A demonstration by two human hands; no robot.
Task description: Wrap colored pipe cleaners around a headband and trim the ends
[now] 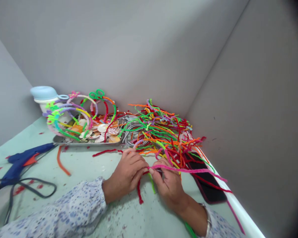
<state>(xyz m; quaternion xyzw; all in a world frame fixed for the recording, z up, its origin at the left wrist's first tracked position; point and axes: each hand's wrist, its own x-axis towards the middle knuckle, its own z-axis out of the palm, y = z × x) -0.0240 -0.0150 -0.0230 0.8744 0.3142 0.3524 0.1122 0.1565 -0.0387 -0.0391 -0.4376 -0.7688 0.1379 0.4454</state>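
Observation:
A long pink pipe cleaner stretches rightward from where my two hands meet. My right hand pinches it between thumb and finger. My left hand is closed beside it, fingertips nearly touching the right thumb. From behind the fingers of both hands rises a band wrapped in purple, lime and pink pipe cleaner, which looks like a headband; its lower part is hidden by my hands. A dark red pipe cleaner end and a lime green one hang below the fingers.
Behind my hands lies a tangled heap of coloured pipe cleaners beside bare metal hoops. Wrapped headbands stand over a metal tray of shells. A blue glue gun, a bottle and a phone are around.

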